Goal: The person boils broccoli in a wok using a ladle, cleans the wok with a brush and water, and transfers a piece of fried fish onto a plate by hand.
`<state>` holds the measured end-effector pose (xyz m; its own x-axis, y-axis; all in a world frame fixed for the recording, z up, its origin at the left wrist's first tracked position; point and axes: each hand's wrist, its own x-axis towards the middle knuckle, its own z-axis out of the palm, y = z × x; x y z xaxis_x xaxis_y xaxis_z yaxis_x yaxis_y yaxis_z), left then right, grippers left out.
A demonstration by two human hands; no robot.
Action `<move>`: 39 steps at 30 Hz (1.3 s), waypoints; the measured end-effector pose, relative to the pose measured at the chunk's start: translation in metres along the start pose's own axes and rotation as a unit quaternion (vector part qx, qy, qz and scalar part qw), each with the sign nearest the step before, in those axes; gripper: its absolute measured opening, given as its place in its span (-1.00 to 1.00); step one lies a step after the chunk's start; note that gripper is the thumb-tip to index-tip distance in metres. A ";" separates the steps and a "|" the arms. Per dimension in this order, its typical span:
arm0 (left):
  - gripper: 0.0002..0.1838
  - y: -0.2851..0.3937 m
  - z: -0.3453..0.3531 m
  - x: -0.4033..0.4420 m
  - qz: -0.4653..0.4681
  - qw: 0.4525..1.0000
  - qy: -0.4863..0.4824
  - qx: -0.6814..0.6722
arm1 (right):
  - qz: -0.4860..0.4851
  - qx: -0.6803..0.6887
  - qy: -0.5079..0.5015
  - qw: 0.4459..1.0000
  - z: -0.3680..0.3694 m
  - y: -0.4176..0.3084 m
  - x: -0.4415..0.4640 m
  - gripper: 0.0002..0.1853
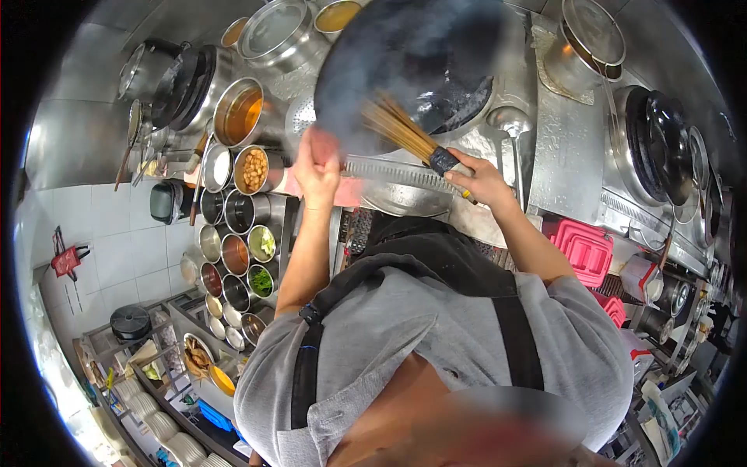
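Observation:
My right hand (476,180) is wrapped around the dark-taped handle of a bamboo wok brush (401,128). The brush's splayed bristles point up and left, against or just over a large black wok (373,54). Smoke or steam blurs the wok, which looks tilted. My left hand (317,173) is closed at the wok's near left edge, its fingertips partly hazed. Behind my left wrist lies a pink cloth (347,192). A metal ladle (510,123) rests to the right of the wok, and a perforated skimmer (300,115) sits to its left.
On the left stand a pot of amber liquid (240,113), a container of brown chunks (254,170) and several ingredient tins, one with chopped greens (261,282). Stacked black woks (669,148) and a lidded pot (580,54) are right. Pink bins (582,253) stand lower right.

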<state>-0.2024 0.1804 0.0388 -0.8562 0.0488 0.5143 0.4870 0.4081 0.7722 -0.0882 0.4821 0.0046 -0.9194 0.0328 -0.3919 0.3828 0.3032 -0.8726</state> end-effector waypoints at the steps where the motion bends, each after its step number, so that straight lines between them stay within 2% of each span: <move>1: -0.44 -0.003 0.002 0.005 -0.002 1.000 0.000 -0.004 | -0.013 -0.010 0.010 1.000 -0.002 0.008 0.004 -0.37; 3: -0.46 -0.011 0.007 0.029 -0.082 0.996 0.011 -0.046 | -0.110 -0.145 0.042 0.982 -0.027 0.025 0.012 -0.41; 4: -0.55 -0.020 0.011 0.036 -0.149 0.977 0.017 -0.149 | -0.029 -0.160 0.070 0.984 -0.052 0.035 0.020 -0.39; 5: -0.55 -0.028 0.017 0.043 -0.149 0.977 0.021 -0.152 | 0.051 -0.175 0.098 0.978 -0.082 0.049 0.028 -0.37; 6: -0.59 -0.035 0.023 0.048 -0.201 0.970 -0.001 -0.138 | 0.031 -0.224 0.211 0.951 -0.110 0.069 0.035 -0.38; 8: -0.72 -0.058 0.046 0.051 -0.277 0.952 -0.004 -0.131 | 0.053 -0.073 0.318 0.944 -0.155 0.054 0.052 -0.40; 9: -0.72 -0.061 0.056 0.043 -0.279 0.950 0.003 -0.137 | 0.087 0.022 0.338 0.937 -0.169 0.018 0.048 -0.41; 11: -0.77 -0.066 0.080 0.032 -0.390 0.891 0.012 -0.231 | -0.095 0.186 0.408 0.889 -0.177 -0.011 0.065 -0.41; 12: -0.80 -0.076 0.094 0.024 -0.408 0.871 0.011 -0.273 | -0.099 0.178 0.403 0.892 -0.176 -0.041 0.073 -0.41; 14: -0.84 -0.082 0.116 0.010 -0.435 0.839 -0.026 -0.325 | -0.253 0.349 0.388 0.815 -0.159 -0.106 0.089 -0.42; 15: -0.85 -0.080 0.126 0.003 -0.443 0.829 -0.060 -0.336 | -0.252 0.344 0.379 0.821 -0.150 -0.117 0.105 -0.42; 16: -0.85 -0.081 0.133 -0.001 -0.447 0.826 -0.049 -0.339 | -0.303 0.360 0.356 0.807 -0.144 -0.127 0.125 -0.40; 17: -0.85 -0.084 0.140 -0.003 -0.464 0.815 -0.078 -0.338 | -0.353 0.377 0.332 0.789 -0.140 -0.135 0.147 -0.37; 19: -0.84 -0.098 0.153 -0.012 -0.489 0.797 -0.100 -0.340 | -0.307 0.347 0.318 0.827 -0.125 -0.108 0.203 -0.39; 20: -0.82 -0.109 0.162 -0.018 -0.457 0.847 -0.077 -0.262 | -0.191 0.365 0.314 0.855 -0.113 -0.080 0.237 -0.39; 21: -0.81 -0.115 0.166 -0.025 -0.421 0.887 -0.056 -0.179 | -0.031 0.452 0.219 0.864 -0.102 -0.066 0.258 -0.35; 22: -0.76 -0.097 0.154 -0.016 -0.444 0.868 -0.069 -0.210 | -0.014 0.313 0.232 0.921 -0.086 -0.045 0.278 -0.31; 23: -0.76 -0.103 0.156 -0.020 -0.447 0.867 -0.065 -0.210 | -0.039 0.356 0.225 0.906 -0.065 -0.071 0.256 -0.28; 25: -0.74 -0.121 0.166 -0.033 -0.410 0.893 -0.071 -0.171 | -0.039 0.263 0.172 0.948 -0.044 -0.091 0.236 -0.30; 26: -0.70 -0.124 0.164 -0.032 -0.422 0.886 -0.093 -0.166 | -0.046 0.114 0.143 0.982 -0.036 -0.085 0.221 -0.31; 27: -0.67 -0.123 0.159 -0.027 -0.434 0.879 -0.114 -0.160 | -0.063 -0.037 0.112 0.991 -0.033 -0.086 0.215 -0.33; 28: -0.62 -0.121 0.154 -0.021 -0.418 0.885 -0.128 -0.163 | -0.173 -0.192 0.097 0.961 -0.039 -0.063 0.216 -0.38; 30: -0.58 -0.108 0.133 -0.017 -0.416 0.884 -0.136 -0.166 | -0.072 -0.360 -0.030 0.930 -0.064 -0.075 0.199 -0.42; 32: -0.50 -0.110 0.104 -0.016 -0.424 0.883 -0.137 -0.145 | -0.036 -0.501 0.064 0.862 -0.121 -0.098 0.200 -0.57; 33: -0.51 -0.124 0.090 -0.023 -0.446 0.869 -0.150 -0.153 | -0.004 -0.671 0.109 0.733 -0.176 -0.061 0.242 -0.57; 34: -0.50 -0.128 0.075 -0.034 -0.446 0.872 -0.119 -0.165 | -0.028 -0.555 0.217 0.803 -0.174 -0.112 0.215 -0.53; 35: -0.49 -0.132 0.061 -0.040 -0.441 0.876 -0.084 -0.175 | -0.067 -0.579 0.293 0.758 -0.171 -0.119 0.221 -0.48; 36: -0.47 -0.136 0.044 -0.044 -0.424 0.896 -0.135 -0.015 | -0.085 -0.556 0.345 0.751 -0.161 -0.124 0.228 -0.44; 37: -0.43 -0.138 0.024 -0.053 -0.402 0.884 -0.186 0.145 | -0.088 -0.557 0.327 0.758 -0.143 -0.119 0.231 -0.44; 38: -0.30 -0.158 0.014 -0.074 -0.402 0.877 -0.216 0.152 | -0.111 -0.500 0.358 0.781 -0.123 -0.115 0.239 -0.42; 39: -0.30 -0.173 0.009 -0.091 -0.416 0.872 -0.203 0.159 | -0.134 -0.439 0.386 0.800 -0.105 -0.111 0.250 -0.40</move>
<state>-0.2102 0.1136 -0.1446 -0.9121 -0.0927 -0.3994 -0.3497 0.6844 0.6398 -0.3700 0.5565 0.0335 -0.8690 0.3304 0.3683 0.2636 0.9391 -0.2206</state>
